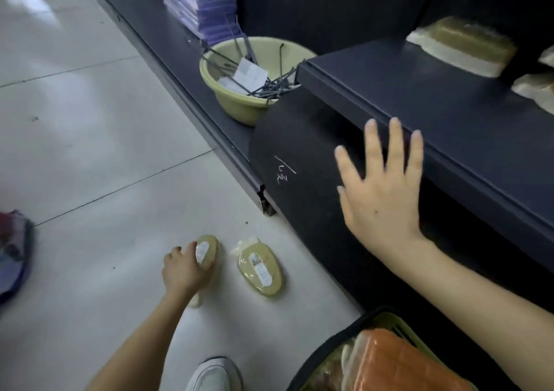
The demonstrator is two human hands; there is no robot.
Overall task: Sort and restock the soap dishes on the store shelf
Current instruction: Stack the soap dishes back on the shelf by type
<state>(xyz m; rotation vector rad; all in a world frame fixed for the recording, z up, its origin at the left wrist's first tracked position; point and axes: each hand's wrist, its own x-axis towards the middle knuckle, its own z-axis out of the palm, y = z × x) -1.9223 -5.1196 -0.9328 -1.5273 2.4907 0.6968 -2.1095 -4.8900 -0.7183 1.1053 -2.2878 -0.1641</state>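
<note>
bare floor (pixel 90 151) beside dark shelf (pixel 449 115)

We look down on a floor (pixel 90 151) of large pale grey tiles with thin dark joints, glossy enough to carry a soft white glare at upper left. Along its right edge runs dark navy metal shelving: a low bottom shelf (pixel 168 40) close to the floor, an upper shelf (pixel 434 97) jutting out above it at right, and a dark back panel (pixel 314 7) behind. A black curved panel (pixel 299 157) with white chalk marks sits below the upper shelf's front edge. The light is dim and cool, and we find the shelving deep in shadow.
</note>
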